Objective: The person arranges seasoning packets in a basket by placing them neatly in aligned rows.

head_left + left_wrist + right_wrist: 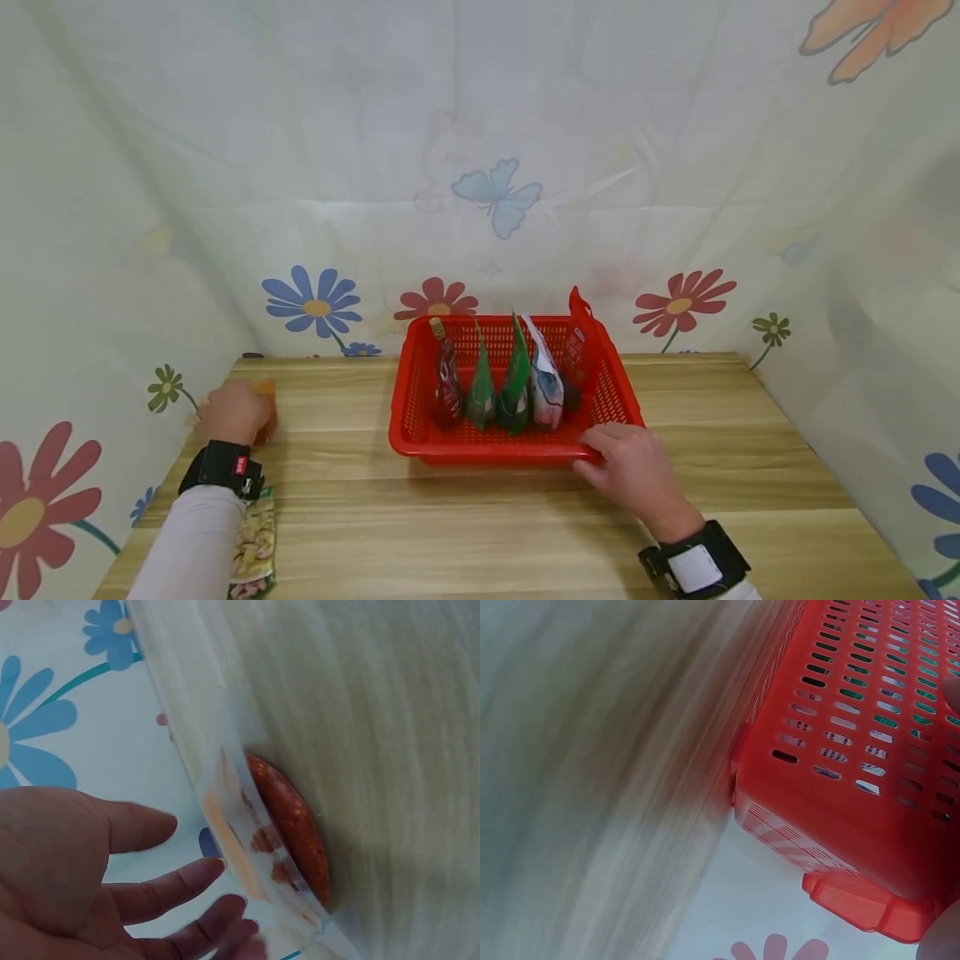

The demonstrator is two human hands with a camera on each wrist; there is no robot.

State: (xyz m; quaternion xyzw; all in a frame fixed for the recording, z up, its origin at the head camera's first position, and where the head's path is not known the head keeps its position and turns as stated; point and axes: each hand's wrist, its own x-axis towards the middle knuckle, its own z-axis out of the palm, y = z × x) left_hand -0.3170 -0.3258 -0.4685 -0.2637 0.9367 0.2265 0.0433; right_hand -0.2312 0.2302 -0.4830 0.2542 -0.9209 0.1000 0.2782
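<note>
In the head view my left hand (234,412) is at the table's left side, by an orange packet (267,408). Seen from the left wrist, that packet has a clear part with something reddish-brown (292,825) inside. My left fingers are spread beside it, gripping nothing. My right hand (633,467) grips the front right rim of a red plastic basket (487,454). Inside stand a dark bottle with a gold cap (448,383), two green packages (482,392), a white and pink bag (549,392) and a red bag (581,350).
A green and yellow printed packet (255,542) lies on the wooden table (450,533), partly under my left forearm. A flowered cloth (375,167) rises behind the table and along both sides.
</note>
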